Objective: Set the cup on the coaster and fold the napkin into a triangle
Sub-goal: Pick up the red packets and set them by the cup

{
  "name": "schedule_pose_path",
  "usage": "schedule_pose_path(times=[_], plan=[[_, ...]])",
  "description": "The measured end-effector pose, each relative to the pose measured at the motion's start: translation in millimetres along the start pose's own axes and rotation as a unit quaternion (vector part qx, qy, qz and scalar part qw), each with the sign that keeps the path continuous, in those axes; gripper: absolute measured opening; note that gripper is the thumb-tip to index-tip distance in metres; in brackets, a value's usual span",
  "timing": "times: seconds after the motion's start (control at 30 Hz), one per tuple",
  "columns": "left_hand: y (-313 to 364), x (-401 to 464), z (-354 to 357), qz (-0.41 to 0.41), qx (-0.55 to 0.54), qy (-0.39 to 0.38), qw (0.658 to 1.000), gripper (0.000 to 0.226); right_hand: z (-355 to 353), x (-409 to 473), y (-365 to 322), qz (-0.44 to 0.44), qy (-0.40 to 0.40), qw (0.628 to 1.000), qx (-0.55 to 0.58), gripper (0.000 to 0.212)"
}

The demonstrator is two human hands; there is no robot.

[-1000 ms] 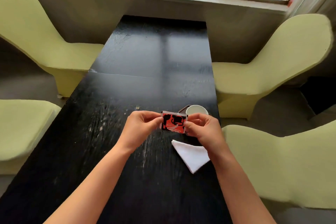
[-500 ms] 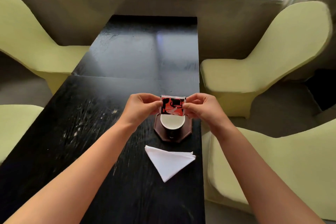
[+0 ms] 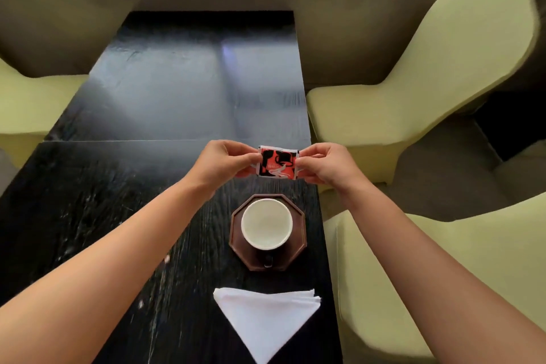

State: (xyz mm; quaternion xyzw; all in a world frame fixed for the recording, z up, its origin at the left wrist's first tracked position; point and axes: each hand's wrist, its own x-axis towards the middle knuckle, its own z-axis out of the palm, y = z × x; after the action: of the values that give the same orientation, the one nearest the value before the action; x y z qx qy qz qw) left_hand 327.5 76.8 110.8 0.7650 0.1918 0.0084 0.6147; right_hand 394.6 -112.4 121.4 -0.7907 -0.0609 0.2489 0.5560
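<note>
Both hands are pinching a small red-and-black sachet (image 3: pixel 277 162) held up above the black table (image 3: pixel 153 115), beyond the cup. Left hand (image 3: pixel 220 163) is gripping the sachet's left edge, thumb and fingertips closed tight on it, the other fingers curled in; right hand (image 3: pixel 325 165) is doing the same on the right edge. Sachet is facing the camera, long axis running left-right, roughly level, and looking still sealed. White-lined cup (image 3: pixel 266 224) is sitting upright on the dark octagonal coaster (image 3: pixel 236 233), roughly centred, mouth up, nothing visible inside; its handle is pointing toward the person. Coaster is lying near the table's right edge, with only a narrow strip of tabletop showing on that side. White napkin (image 3: pixel 266 318) is lying flat nearer the person, folded into a triangle, long edge running left-right on the coaster side, apex pointing toward the person; it is apart from the coaster, and its right corner is reaching close to the table edge. Left of the cup and napkin the tabletop is running wide under the left forearm, and the far half is stretching to the wall under the window. Pale green chairs (image 3: pixel 428 89) are standing on both sides, the right ones close against the table's right edge.
</note>
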Motion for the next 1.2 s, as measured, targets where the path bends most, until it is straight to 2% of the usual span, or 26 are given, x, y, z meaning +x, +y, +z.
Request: schedule_pose_path(times=[0.23,0.37,0.47,0.57,0.77,1.2], plan=[[-80,72,7,-0.062,0.056,-0.002,0.997,0.011,31,89,62,0.046,-0.025,0.997,-0.065,0.015],[-123,91,13,-0.079,0.134,0.003,0.988,0.006,45,108,101,0.052,-0.026,0.993,-0.101,0.011],[-141,93,17,-0.083,0.151,-0.001,0.985,0.003,51,112,120,0.062,-0.032,0.990,-0.120,0.016],[-150,91,17,-0.084,0.157,-0.012,0.984,0.002,54,112,129,0.065,-0.041,0.989,-0.125,0.022],[-159,90,21,-0.082,0.165,-0.006,0.983,0.002,59,117,130,0.081,-0.027,0.983,-0.165,0.021],[-168,88,26,-0.060,0.176,-0.008,0.983,0.010,56,119,133,0.087,-0.050,0.971,-0.216,0.017]])
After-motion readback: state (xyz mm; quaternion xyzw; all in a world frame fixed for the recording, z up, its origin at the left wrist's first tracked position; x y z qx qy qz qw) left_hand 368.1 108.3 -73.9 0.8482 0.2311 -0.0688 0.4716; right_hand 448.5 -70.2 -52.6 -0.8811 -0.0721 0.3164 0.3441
